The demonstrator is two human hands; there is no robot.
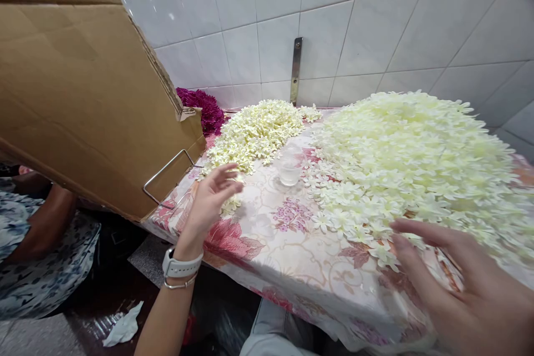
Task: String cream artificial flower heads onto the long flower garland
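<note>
Because its petals look thin and soft, the large pile of pale greenish-white, star-shaped flowers [417,156], which fills the right side of the frame in the head view, should be very light to handle and easy to bruise. I judge that each flower is best taken at its base, with 2 fingertips and little pressure. The smaller heap of cream-yellow flowers [262,130], at the upper centre, seems equally delicate.

At the centre left, the left hand [211,197] is loosely curled, thumb and fingers apart, near the heap's front edge; no object is visible in it. At the lower right, the right hand [463,283] is blurred, with thumb and forefinger close together at the pile's near edge; whether they grip a flower, I cannot tell. Between pile and heap stands a small, clear, plastic-looking cup [289,172].
</note>
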